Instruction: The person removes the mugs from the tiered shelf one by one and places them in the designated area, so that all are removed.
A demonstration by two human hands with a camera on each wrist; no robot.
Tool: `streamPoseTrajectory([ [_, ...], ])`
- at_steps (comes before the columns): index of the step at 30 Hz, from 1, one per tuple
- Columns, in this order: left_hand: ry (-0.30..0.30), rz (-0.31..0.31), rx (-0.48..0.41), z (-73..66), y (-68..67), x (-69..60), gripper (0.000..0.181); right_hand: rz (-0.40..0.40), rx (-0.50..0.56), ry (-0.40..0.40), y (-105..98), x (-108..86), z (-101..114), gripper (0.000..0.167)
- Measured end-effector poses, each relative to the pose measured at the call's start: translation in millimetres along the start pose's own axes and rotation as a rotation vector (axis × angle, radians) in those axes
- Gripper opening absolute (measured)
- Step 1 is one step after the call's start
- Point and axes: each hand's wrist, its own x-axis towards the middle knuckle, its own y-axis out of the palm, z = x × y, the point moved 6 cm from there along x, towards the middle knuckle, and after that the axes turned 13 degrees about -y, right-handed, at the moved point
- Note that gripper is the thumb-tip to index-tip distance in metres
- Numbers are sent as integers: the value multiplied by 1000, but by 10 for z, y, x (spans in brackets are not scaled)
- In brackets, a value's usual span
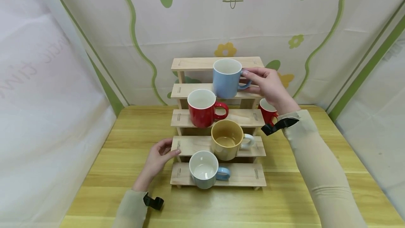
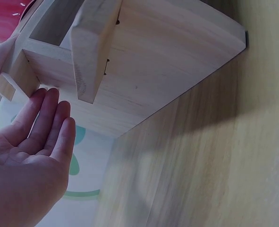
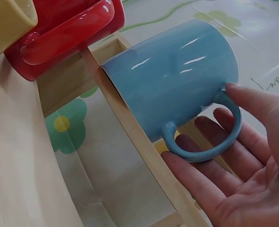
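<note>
At the right side of a stepped wooden rack (image 1: pixel 196 144), the right hand (image 1: pixel 269 85) pinches the handle of a light blue mug (image 1: pixel 226 80), whose base is at the second shelf from the top. In the right wrist view, the thumb of the right hand (image 3: pixel 243 165) touches the top of the blue mug's (image 3: pixel 177 75) handle, with the fingers behind it. The left hand (image 1: pixel 158 157) grips the rack's left edge, thumb on top of a lower shelf. From the left wrist view, fingers of the left hand (image 2: pixel 35 146) reach under the rack's (image 2: pixel 153 66) boards.
Lower shelves hold a red mug (image 1: pixel 200 113), a yellow mug (image 1: pixel 225 143) with a white handle, and a whitish mug (image 1: pixel 202 171) with a blue handle. Another red mug (image 1: pixel 267 112) stands behind the right forearm, right of the rack. A patterned cloth (image 1: pixel 190 17) hangs behind the table (image 1: pixel 133 129).
</note>
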Motion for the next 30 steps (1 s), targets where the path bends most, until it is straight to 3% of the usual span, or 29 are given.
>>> streamPoseTrajectory([
  [14, -6, -14, 12, -14, 2, 6, 49, 40, -12, -4, 23, 5, 13, 35],
  [25, -12, -17, 13, -3, 21, 21, 50, 9, 80, -40, -29, -51, 3, 27],
  [30, -20, -21, 9, 12, 27, 28, 50, -6, 75, -64, -41, -81, 6, 27],
])
